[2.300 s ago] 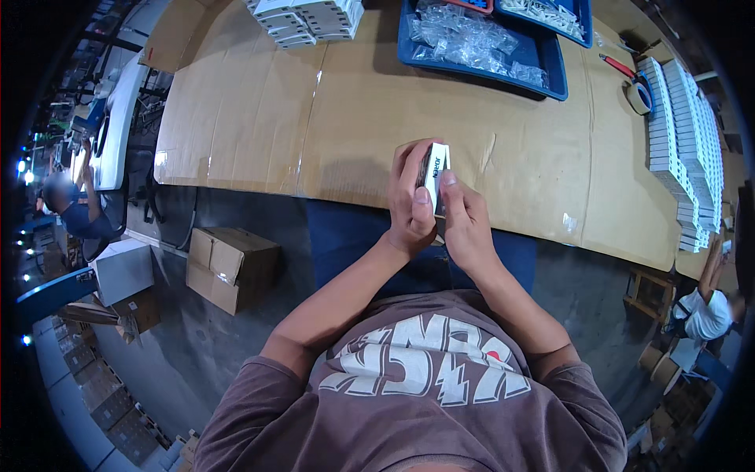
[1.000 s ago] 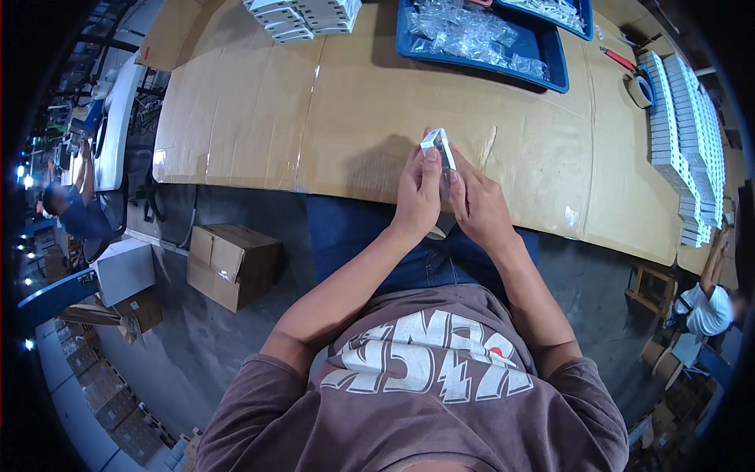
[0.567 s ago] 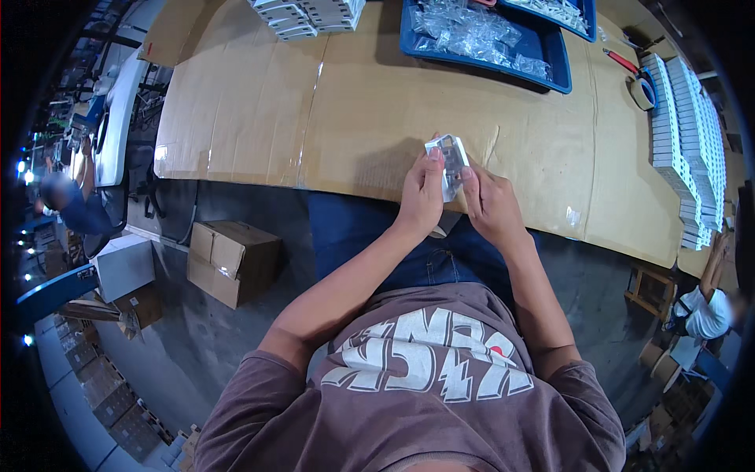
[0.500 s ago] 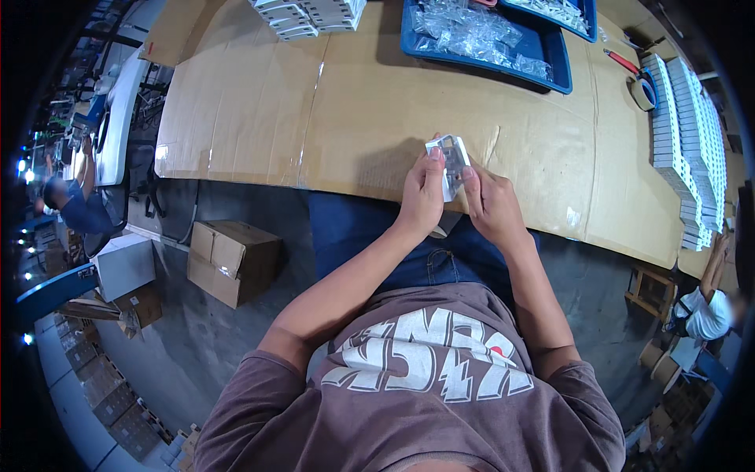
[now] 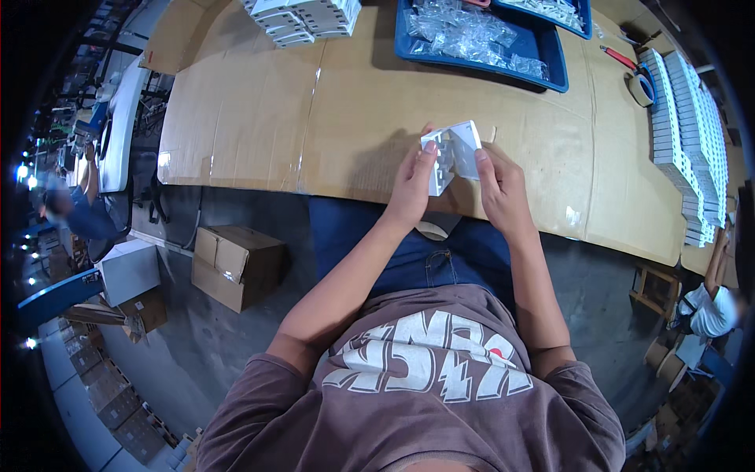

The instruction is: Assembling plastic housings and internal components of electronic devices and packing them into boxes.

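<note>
Over the near edge of the cardboard-covered table, I hold a small white plastic case (image 5: 440,179) between both hands. It is spread into a V, with a flat pale panel (image 5: 465,148) on the right and a part with cutouts on the left. My left hand (image 5: 412,186) is closed on the left part, thumb on its inner face. The fingers of my right hand (image 5: 504,187) grip the panel's right edge, the thumb on its near side. Fingers behind the case are partly hidden, and its inner details are too small to make out.
A blue tray (image 5: 480,67) of clear plastic bags lies at the back, a second blue tray (image 5: 583,33) overlapping it. White pieces (image 5: 303,20) are stacked back left, long white stacks (image 5: 676,126) stand right. Nearby are a tape roll (image 5: 641,90) and a red-handled tool (image 5: 619,57).
The case was held folded together; now its panel is swung out to the right. My right hand has moved slightly right, away from the left.
</note>
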`<state>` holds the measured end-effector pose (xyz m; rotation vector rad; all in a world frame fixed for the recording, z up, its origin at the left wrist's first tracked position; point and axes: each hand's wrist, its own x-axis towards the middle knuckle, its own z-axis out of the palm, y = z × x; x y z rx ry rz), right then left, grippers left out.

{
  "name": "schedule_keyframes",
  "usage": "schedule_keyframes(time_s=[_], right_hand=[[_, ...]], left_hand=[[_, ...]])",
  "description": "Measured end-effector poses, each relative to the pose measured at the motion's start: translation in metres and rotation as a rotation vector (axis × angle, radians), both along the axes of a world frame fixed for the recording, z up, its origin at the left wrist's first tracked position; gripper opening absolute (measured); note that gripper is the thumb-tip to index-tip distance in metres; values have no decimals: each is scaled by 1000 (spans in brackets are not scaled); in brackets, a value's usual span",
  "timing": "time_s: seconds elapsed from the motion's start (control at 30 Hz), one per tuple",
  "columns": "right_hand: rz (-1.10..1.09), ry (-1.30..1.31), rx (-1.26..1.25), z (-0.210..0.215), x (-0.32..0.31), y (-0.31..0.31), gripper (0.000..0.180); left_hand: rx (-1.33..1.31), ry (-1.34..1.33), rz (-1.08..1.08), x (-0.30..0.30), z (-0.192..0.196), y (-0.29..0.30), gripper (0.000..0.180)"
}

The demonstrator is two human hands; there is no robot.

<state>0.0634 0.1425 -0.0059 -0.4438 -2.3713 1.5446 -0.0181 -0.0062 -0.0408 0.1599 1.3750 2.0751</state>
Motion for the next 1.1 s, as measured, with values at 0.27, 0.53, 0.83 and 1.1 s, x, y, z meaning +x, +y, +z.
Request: schedule_keyframes(time_s=[0.27,0.53,0.83,1.1], right_hand=[[-381,-83,-183,-15,8,32,24],[-381,-367,26,-9,48,31,21],[-4,-100,593,-17,37,34,40],[-122,-88,562,-26,62,37,34]], left_hand=[[-71,210,-228,-34,-10,-25,62],[-631,1033,-325,-57,8,-51,90],[-698,1255,-222,-65,-10,-46,82],[-741,1306,-159,-58,-6,-49,80]])
